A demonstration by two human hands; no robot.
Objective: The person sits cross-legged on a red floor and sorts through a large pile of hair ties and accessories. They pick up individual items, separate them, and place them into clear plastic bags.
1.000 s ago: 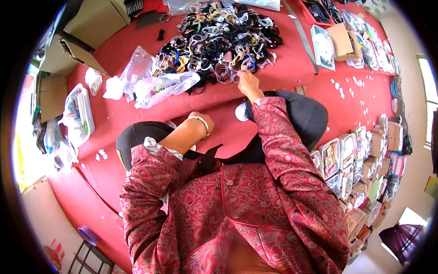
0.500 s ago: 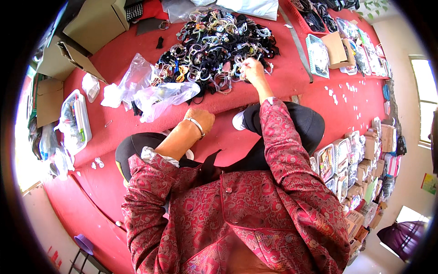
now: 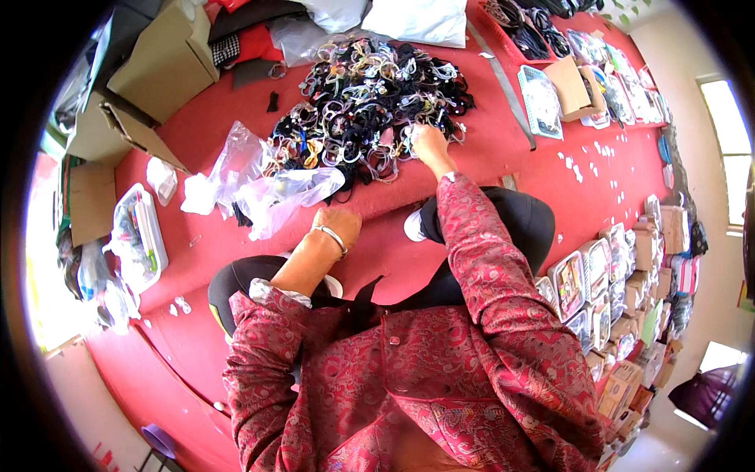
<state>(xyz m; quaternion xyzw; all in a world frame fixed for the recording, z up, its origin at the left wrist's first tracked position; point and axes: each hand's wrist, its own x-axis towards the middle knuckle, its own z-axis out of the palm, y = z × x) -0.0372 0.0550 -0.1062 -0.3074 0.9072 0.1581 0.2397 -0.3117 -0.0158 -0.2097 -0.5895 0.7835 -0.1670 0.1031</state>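
A large heap of hair ties (image 3: 370,102), many black and others pale or coloured, lies on the red cloth in front of me. My right hand (image 3: 429,143) reaches to the heap's near right edge, its fingers curled in among the ties; what they grip is too small to make out. Nearer my body, my left hand (image 3: 341,226) hangs above the cloth's front edge, closed in a fist with a bracelet at the wrist. Anything inside that fist is hidden. Beside the heap's left side lies a crumpled clear plastic bag (image 3: 287,193).
At the left stand open cardboard boxes (image 3: 161,59) and a white plastic tray (image 3: 151,236) of packed goods. To the far right are a red basket (image 3: 519,39), a pale green basket (image 3: 541,102) and a small carton (image 3: 572,86). Several packed boxes (image 3: 621,385) line the right side.
My right hand has gone from a raised pinch over the heap's edge down into the ties. The left fist keeps its place near my knees. The whole view has shifted slightly.
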